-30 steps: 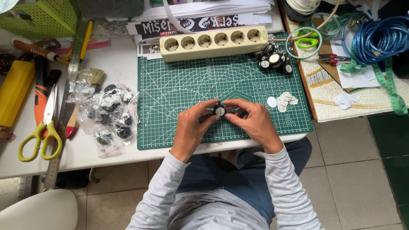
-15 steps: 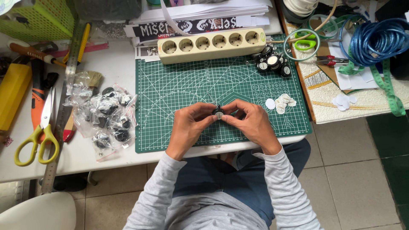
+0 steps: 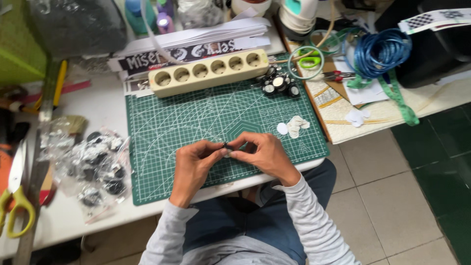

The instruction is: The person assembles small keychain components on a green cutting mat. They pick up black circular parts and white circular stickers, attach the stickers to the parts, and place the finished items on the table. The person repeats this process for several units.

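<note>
1. The left hand (image 3: 194, 164) and right hand (image 3: 260, 153) meet fingertip to fingertip over the green gridded mat (image 3: 162, 122), both pinching one small dark round part (image 3: 228, 146) between them.
2. The part sits between the two thumbs and forefingers, mostly hidden; its make cannot be told.
3. Just beyond the right hand lie flat white paper discs (image 3: 293, 126).
4. Farther beyond, a cluster of shiny black-and-silver round pieces (image 3: 278, 84) sits at the end of a cream plastic power strip (image 3: 208, 72).
5. Left of the left hand, crinkled clear bags (image 3: 91, 164) hold more dark round parts.
6. Far left, yellow-handled scissors (image 3: 17, 196) lie on the white table (image 3: 98, 105).
</note>
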